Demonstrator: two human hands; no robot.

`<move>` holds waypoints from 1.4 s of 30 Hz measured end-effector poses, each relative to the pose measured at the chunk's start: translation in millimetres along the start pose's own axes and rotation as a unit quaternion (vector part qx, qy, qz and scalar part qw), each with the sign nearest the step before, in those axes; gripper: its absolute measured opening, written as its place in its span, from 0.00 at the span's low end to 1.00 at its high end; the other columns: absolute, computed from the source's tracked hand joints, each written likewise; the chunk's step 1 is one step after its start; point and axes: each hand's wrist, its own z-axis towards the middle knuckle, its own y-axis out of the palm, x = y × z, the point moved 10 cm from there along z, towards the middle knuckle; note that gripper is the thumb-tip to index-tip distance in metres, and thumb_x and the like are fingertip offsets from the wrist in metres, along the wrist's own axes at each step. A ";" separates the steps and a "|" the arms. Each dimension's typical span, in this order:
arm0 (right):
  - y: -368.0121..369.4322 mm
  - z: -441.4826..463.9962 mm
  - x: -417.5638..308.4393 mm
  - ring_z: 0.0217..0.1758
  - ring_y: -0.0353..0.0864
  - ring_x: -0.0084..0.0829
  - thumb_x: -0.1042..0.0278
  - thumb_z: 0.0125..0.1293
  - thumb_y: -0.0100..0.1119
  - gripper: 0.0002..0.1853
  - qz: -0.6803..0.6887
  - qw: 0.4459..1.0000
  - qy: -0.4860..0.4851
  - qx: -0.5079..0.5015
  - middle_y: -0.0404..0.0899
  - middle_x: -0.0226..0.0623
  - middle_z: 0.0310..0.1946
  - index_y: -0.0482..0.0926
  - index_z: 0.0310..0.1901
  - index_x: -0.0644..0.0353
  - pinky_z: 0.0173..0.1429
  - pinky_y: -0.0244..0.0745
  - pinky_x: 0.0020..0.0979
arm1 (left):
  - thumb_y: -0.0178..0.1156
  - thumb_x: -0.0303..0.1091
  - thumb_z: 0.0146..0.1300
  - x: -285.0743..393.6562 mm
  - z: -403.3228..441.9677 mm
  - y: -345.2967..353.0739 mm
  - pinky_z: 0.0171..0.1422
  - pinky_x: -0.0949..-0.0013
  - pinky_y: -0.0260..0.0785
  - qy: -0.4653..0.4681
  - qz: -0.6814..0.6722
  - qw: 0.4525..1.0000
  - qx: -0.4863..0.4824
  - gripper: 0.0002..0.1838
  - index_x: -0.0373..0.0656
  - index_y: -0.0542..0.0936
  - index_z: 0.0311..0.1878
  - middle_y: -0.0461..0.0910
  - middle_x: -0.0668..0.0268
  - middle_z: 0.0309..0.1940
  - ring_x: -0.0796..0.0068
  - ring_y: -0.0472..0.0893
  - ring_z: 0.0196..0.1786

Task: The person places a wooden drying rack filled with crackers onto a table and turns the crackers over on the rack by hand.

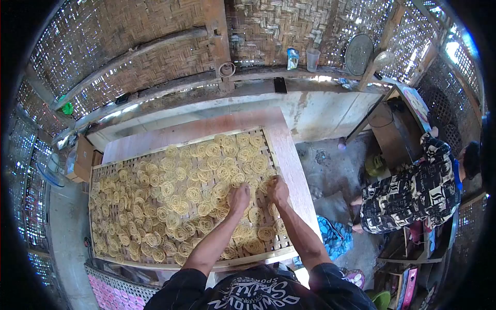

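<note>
Many round, yellowish noodle nests (181, 206) cover a woven bamboo tray (266, 147) with a light wooden frame, which rests on a wooden table (299, 175). Near the tray's right part, my left hand (239, 199) is closed over the nests, its fingertips hidden beneath it. My right hand (279, 190) is at the tray's right edge, fingers bent together on a nest there. What either hand pinches is too small to make out. The nests lie in loose rows on the right and crowd together on the left.
Another person (413, 191) in a patterned outfit bends over at the right, beside a wooden cabinet (387, 129). A blue bag (333, 237) lies on the floor right of the table. A cardboard box (81, 157) stands at the left. A phone (280, 86) is on the wall ledge.
</note>
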 end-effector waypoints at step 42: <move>47.5 -196.8 -138.4 0.76 0.58 0.55 0.42 0.68 0.56 0.33 -0.101 0.829 -0.522 -0.173 0.61 0.49 0.74 0.73 0.65 0.59 0.77 0.51 0.60 | 0.60 0.39 0.71 -119.0 -102.2 -60.5 0.69 0.64 0.69 0.049 -0.277 0.941 0.187 0.18 0.43 0.80 0.61 0.78 0.56 0.63 0.60 0.77 0.66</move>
